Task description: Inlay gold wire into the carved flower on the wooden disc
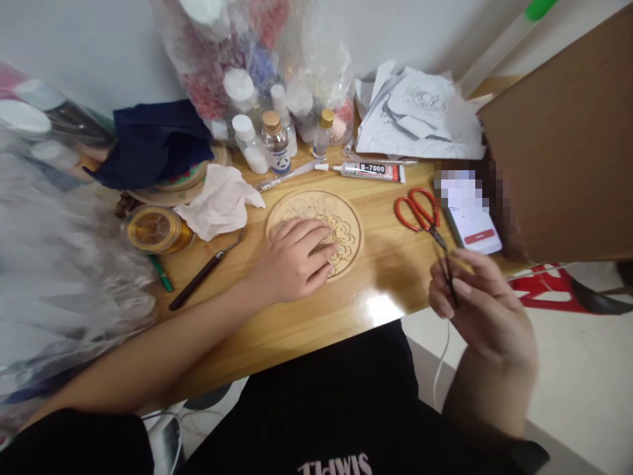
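Note:
A round wooden disc [349, 231] with a flower pattern outlined in gold lies on the wooden table. My left hand [301, 257] rests flat over its lower left part, fingers apart, hiding some of the pattern. Over the table's front edge at the right, my right hand [479, 303] holds dark tweezers [449, 277] between thumb and fingers, tips pointing up and away. Just beyond the tweezers lie red-handled scissors [420, 211], whose blades are partly overlapped in view.
A B-7000 glue tube [373, 171], small bottles [275, 145] and papers [420, 115] stand or lie behind. At right are a phone [472, 218] and cardboard box [564, 145]; at left, a dark-handled tool [200, 280], wire spool [155, 229] and tissue [220, 201].

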`<state>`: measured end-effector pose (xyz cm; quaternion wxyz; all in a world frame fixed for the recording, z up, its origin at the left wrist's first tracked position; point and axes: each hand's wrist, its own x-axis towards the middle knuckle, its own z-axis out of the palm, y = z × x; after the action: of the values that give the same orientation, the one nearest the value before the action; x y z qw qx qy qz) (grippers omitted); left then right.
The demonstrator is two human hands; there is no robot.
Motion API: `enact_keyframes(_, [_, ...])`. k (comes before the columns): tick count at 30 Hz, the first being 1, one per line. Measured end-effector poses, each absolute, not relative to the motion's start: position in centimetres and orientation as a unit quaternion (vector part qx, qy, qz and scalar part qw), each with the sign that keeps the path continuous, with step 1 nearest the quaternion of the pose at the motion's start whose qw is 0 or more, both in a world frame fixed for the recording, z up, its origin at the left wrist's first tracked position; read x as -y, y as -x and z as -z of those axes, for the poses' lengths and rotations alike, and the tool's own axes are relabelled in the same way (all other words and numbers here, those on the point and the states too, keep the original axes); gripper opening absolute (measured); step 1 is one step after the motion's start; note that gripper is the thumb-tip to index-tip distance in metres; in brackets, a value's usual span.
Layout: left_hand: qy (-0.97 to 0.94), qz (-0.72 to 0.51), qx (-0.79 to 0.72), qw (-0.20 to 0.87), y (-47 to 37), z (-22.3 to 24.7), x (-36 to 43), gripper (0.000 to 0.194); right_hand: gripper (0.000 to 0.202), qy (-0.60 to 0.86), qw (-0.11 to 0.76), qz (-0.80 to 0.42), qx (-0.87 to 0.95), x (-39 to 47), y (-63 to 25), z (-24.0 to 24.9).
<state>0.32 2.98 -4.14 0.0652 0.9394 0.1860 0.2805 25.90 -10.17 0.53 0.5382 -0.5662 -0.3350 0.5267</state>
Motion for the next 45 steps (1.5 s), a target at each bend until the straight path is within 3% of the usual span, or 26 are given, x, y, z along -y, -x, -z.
enact_keyframes(2, [-0.939, -0.276, -0.191, 0.072, -0.3, 4.1, -2.9, 0.021, 0.012, 0.501, 0.546, -0.585, 0.329, 9.6, -24.7, -0.6])
enact_keyframes(4, [-0.938, -0.275, -0.196, 0.079, -0.3, 4.2, -2.9, 0.021, 0.012, 0.475, 0.552, -0.607, 0.319, 9.0, -23.6, -0.4])
enact_keyframes(9, [-0.938, -0.268, -0.201, 0.084, -0.2, 4.2, -2.8, 0.022, 0.010, 0.549, 0.549, -0.530, 0.341, 8.2, -22.4, 0.2])
enact_keyframes(15, [-0.936, -0.276, -0.202, 0.080, -0.2, 4.3, -2.9, 0.020, 0.013, 0.748, 0.340, -0.264, 0.505, 9.7, -22.4, -2.1])
enact_keyframes(21, [-0.936, -0.271, -0.207, 0.086, -0.2, 4.4, -2.9, 0.021, 0.010, 0.677, 0.190, -0.069, 0.708, 9.5, -20.7, -2.9])
enact_keyframes(25, [-0.936, -0.266, -0.210, 0.094, -0.2, 4.4, -2.8, 0.021, 0.008, 0.648, 0.166, -0.074, 0.740, 8.6, -20.5, -2.1])
enact_keyframes(31, [-0.934, -0.281, -0.207, 0.079, -0.2, 4.3, -2.8, 0.020, 0.011, 0.670, 0.231, -0.150, 0.690, 8.4, -21.1, -2.4])
enact_keyframes(45, [-0.933, -0.281, -0.213, 0.071, -0.2, 4.3, -2.7, 0.020, 0.013, 0.631, 0.209, -0.205, 0.718, 8.1, -21.2, -2.7])
